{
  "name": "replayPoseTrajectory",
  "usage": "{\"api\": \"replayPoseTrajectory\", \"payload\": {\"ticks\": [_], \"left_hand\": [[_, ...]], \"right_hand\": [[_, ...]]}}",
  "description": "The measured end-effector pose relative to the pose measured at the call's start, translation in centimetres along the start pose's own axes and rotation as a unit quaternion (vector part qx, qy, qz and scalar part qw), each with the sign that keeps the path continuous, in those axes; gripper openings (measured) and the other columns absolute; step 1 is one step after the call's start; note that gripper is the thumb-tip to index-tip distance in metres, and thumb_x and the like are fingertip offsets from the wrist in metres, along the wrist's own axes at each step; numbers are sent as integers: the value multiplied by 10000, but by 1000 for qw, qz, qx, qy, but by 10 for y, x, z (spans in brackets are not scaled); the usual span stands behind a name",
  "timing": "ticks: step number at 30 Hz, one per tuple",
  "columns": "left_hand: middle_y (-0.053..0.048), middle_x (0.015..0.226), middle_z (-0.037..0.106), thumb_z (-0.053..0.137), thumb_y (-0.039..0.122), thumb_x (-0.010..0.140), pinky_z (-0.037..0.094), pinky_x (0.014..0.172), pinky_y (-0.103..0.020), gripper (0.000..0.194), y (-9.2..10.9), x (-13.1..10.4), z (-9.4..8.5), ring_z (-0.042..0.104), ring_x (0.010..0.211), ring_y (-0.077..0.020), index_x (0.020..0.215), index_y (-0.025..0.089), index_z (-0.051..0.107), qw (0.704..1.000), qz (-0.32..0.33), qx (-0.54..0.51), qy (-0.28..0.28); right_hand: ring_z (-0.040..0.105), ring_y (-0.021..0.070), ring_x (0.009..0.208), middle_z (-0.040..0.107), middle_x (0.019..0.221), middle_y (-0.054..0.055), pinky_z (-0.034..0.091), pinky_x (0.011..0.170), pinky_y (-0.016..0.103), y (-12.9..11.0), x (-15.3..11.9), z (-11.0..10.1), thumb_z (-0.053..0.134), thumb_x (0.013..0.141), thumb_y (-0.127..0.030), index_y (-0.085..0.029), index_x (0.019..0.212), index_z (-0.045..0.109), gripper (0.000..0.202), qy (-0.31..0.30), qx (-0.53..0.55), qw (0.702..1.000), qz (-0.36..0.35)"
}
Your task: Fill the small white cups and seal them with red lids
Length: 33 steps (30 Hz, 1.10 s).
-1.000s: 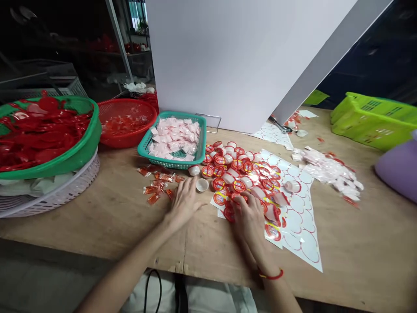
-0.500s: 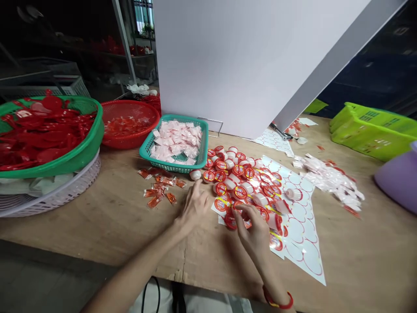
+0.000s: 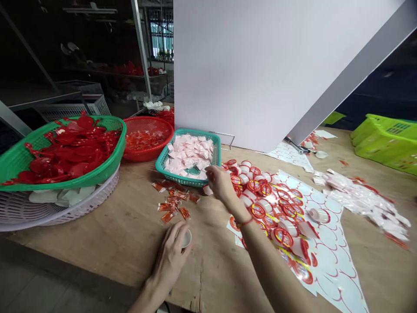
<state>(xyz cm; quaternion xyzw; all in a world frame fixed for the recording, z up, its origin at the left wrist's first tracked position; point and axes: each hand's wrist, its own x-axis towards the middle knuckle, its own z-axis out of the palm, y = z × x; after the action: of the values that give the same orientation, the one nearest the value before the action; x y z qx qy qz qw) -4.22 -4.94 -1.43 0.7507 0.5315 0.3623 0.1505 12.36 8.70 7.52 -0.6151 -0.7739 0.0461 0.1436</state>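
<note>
My left hand (image 3: pixel 172 250) is wrapped round a small white cup (image 3: pixel 186 239) whose open mouth faces up, low over the wooden table. My right hand (image 3: pixel 219 180) reaches to the near right corner of the teal basket (image 3: pixel 185 179), which holds white-pink packets (image 3: pixel 187 150). Its fingers are bent together at the rim; whatever they hold is hidden. Small orange-red packets (image 3: pixel 172 200) lie between the basket and my left hand. Under and beyond my right forearm spreads a heap of white cups with red printed lids (image 3: pixel 257 187).
A green basket of red pieces (image 3: pixel 74 148) rests on a lilac basket (image 3: pixel 81 208) at left, beside a red basket (image 3: pixel 148 152). Printed sheets (image 3: pixel 339 256), white packets (image 3: pixel 365 204) and a lime basket (image 3: pixel 381 143) are at right. A pale panel (image 3: pixel 241 74) stands behind.
My left hand has moved toward me and now holds a cup. My right hand has gone from the lidded cups to the teal basket's corner. The view has shifted left.
</note>
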Motion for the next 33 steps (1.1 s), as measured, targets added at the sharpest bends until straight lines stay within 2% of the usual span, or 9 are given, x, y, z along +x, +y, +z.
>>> {"api": "replayPoseTrajectory", "payload": {"ticks": [2, 6, 9, 12, 16, 24, 26, 29, 33], "left_hand": [[-80, 1017, 626, 551, 93, 729, 507, 816, -342, 330, 1, 3, -3, 605, 953, -216, 1035, 213, 573, 1000, -16, -17, -4], [-81, 1042, 658, 628, 121, 656, 502, 826, -388, 466, -1, 12, -12, 616, 959, -249, 1103, 222, 545, 995, -87, -51, -1], [-78, 1025, 679, 658, 154, 628, 509, 806, -381, 411, -3, 17, -17, 633, 926, -248, 1026, 215, 570, 984, -155, -91, 14], [-70, 1023, 683, 674, 197, 624, 504, 810, -370, 402, -5, 19, -19, 634, 918, -237, 1013, 220, 573, 970, -205, -131, 22], [-88, 1068, 663, 675, 232, 637, 497, 822, -366, 441, -9, 18, -19, 623, 946, -235, 1062, 210, 560, 954, -231, -189, 15], [-63, 1057, 625, 597, 173, 677, 501, 799, -324, 377, -3, 24, -19, 611, 922, -188, 1047, 204, 538, 911, -231, -340, 4], [-50, 1031, 615, 590, 170, 672, 504, 788, -317, 385, -1, 26, -18, 608, 899, -174, 1048, 203, 515, 891, -241, -384, -7], [-48, 986, 604, 605, 181, 660, 500, 789, -319, 409, -2, 27, -14, 600, 889, -175, 1050, 188, 484, 867, -257, -426, -23], [-65, 1000, 601, 613, 188, 668, 458, 862, -330, 425, -3, 26, -7, 588, 944, -185, 1061, 176, 450, 846, -251, -469, -36]], "right_hand": [[586, 190, 914, 626, 962, 128, 440, 786, 285, 5, 34, -2, 402, 873, -75, -94, 1007, 584, 227, -60, -38, 997, 10], [583, 172, 898, 588, 1035, 69, 488, 779, 359, 8, 76, 15, 529, 868, -273, -130, 1038, 563, 225, -192, -73, 979, 7], [574, 177, 923, 562, 1090, 67, 493, 782, 374, 6, 86, 29, 525, 870, -310, -149, 1091, 537, 274, -259, -85, 962, 0], [573, 176, 924, 563, 1088, 66, 492, 784, 372, 6, 85, 33, 524, 871, -305, -150, 1086, 540, 266, -280, -88, 956, -2], [582, 166, 896, 581, 1047, 57, 493, 774, 361, 10, 79, 29, 526, 869, -313, -146, 1045, 558, 245, -249, -83, 965, 7], [601, 184, 836, 658, 906, 134, 436, 706, 255, 5, 64, -4, 477, 840, -139, -58, 960, 616, 200, -86, -18, 996, 20], [602, 156, 769, 667, 863, 101, 429, 647, 223, -5, 44, -16, 454, 856, -172, -71, 968, 614, 220, -71, 15, 997, 8], [568, 116, 625, 645, 705, 18, 405, 546, 195, -26, -2, -21, 476, 853, -240, -131, 841, 642, 199, -104, 129, 983, -79], [510, 115, 582, 582, 697, 27, 390, 528, 218, -49, -59, -2, 552, 766, -137, -153, 700, 642, 113, -55, 157, 976, -142]]}}
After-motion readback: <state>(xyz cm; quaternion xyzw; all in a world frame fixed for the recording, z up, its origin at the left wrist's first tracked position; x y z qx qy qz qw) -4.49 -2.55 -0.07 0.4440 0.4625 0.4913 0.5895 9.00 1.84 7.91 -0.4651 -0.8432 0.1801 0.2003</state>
